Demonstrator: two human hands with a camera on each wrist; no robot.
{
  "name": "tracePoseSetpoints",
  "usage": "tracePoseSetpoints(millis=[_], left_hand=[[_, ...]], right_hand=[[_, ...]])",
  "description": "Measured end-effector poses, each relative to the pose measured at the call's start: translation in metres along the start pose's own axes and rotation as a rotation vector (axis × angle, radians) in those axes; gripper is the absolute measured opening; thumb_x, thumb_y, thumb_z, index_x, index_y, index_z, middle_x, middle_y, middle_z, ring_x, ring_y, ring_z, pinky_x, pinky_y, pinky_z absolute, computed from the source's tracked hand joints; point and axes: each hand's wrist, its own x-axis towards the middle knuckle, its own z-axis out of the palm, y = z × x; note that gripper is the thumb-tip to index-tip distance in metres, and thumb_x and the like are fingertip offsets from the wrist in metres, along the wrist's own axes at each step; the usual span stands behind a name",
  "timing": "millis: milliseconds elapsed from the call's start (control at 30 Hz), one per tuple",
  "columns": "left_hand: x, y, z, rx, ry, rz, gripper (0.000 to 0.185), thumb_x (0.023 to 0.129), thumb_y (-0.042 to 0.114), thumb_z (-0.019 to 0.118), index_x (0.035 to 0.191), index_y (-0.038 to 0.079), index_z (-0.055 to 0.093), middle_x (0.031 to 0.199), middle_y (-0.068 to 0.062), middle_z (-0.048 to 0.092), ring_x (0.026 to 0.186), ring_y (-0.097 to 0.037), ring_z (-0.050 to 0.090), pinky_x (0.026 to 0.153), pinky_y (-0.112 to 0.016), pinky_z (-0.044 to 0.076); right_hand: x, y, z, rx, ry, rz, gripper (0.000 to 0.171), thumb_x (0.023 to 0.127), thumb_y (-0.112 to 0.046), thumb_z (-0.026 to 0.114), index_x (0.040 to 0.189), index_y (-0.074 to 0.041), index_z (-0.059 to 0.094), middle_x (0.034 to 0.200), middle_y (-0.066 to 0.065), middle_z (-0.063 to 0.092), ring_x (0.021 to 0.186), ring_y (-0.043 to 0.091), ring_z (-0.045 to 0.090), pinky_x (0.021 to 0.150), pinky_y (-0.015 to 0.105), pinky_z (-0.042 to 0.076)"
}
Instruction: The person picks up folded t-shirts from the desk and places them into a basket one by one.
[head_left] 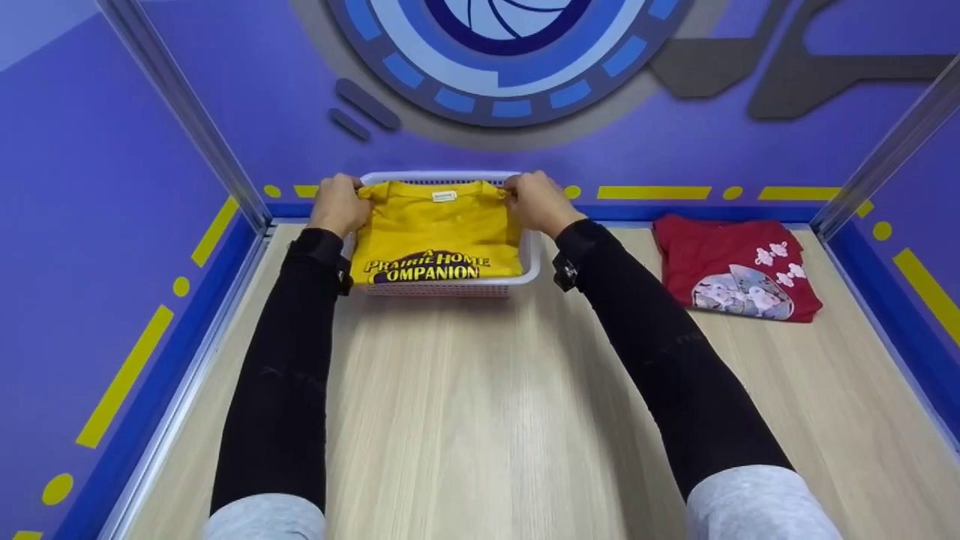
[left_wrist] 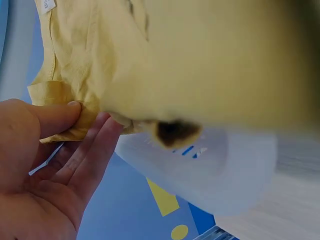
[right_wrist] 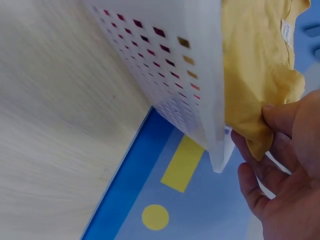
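The white basket (head_left: 531,259) hides the yellow T-shirt's (head_left: 439,232) bottom edge, while the left hand (head_left: 337,204) and right hand (head_left: 536,201) pinch its top corners.

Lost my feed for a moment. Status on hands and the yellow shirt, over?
Left hand and right hand each pinch a far corner of yellow shirt. Shirt folded, over white basket. Red shirt off right, clear.
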Motion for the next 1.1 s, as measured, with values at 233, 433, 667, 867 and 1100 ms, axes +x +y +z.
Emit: tracePoseSetpoints(millis=[233,433,667,867,1100], left_hand=[[0.005,0.002,0.001,-0.03,0.027,0.01,0.046,0.107,0.015,0.065,0.15,-0.002,0.065,0.155,-0.028,0.063,0.146,-0.042,0.06,0.123,-0.051,0.05],[0.009,0.007,0.0,-0.044,0.039,-0.013,0.047,0.109,0.015,0.059,0.154,-0.001,0.062,0.159,-0.027,0.06,0.149,-0.041,0.058,0.124,-0.05,0.049],[0.013,0.012,0.004,-0.076,0.04,-0.065,0.05,0.111,0.014,0.055,0.16,0.003,0.057,0.164,-0.024,0.056,0.153,-0.04,0.054,0.125,-0.049,0.048],[0.016,0.01,0.016,-0.083,0.084,-0.086,0.047,0.111,0.014,0.058,0.156,0.004,0.061,0.16,-0.024,0.061,0.148,-0.041,0.058,0.122,-0.05,0.05],[0.02,0.012,0.021,-0.104,0.116,-0.123,0.048,0.11,0.012,0.055,0.158,0.005,0.06,0.158,-0.023,0.062,0.147,-0.041,0.06,0.122,-0.05,0.052]], right_hand=[[0.008,0.004,0.001,-0.024,-0.013,0.007,0.035,0.116,-0.013,0.053,0.144,-0.009,0.073,0.143,0.019,0.074,0.131,0.039,0.07,0.117,0.05,0.054],[0.015,0.004,-0.001,-0.036,0.015,0.036,0.035,0.118,-0.017,0.052,0.145,-0.009,0.073,0.143,0.019,0.074,0.133,0.038,0.069,0.119,0.051,0.053],[0.023,0.006,0.007,-0.103,0.048,0.059,0.033,0.116,-0.019,0.056,0.142,-0.009,0.074,0.139,0.017,0.076,0.132,0.04,0.069,0.124,0.054,0.047],[0.026,0.008,0.02,-0.195,0.087,0.052,0.032,0.115,-0.02,0.057,0.136,-0.008,0.077,0.131,0.017,0.079,0.122,0.042,0.07,0.114,0.055,0.046],[0.029,0.008,0.021,-0.225,0.172,0.069,0.028,0.114,-0.022,0.061,0.13,-0.012,0.081,0.125,0.014,0.081,0.116,0.041,0.067,0.11,0.051,0.04]])
